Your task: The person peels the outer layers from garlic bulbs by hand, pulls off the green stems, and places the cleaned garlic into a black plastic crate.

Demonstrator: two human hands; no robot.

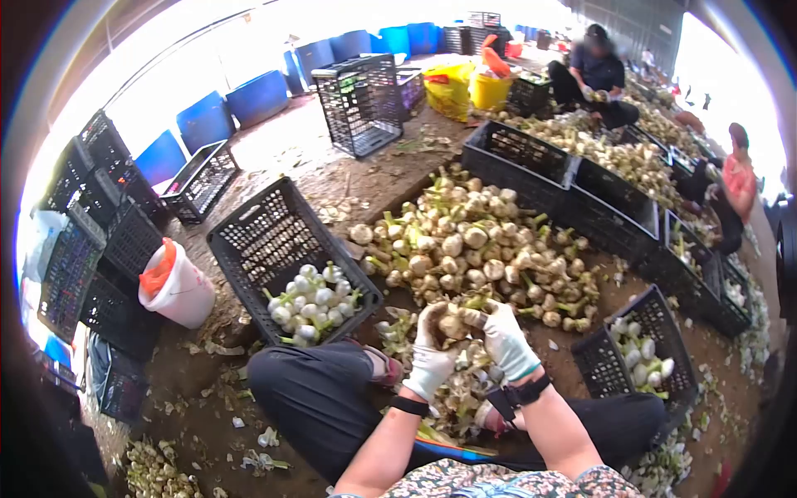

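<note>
In white gloves with dirty fingertips, my left hand and my right hand meet over my crossed legs. A garlic bulb with dirty outer skin sits between them; the left fingers curl round it. My right thumb and fingers are closed at its other side, partly hiding it. Just beyond lies a large pile of unpeeled garlic. Peeled skins are heaped below my hands. Clean white bulbs lie in a tilted black crate to the left and a smaller black crate to the right.
A white bucket with an orange bag stands left, near stacked crates. A row of black crates borders the pile. Beyond it sit a person in dark clothes and a person in a pink top. Skins litter the floor.
</note>
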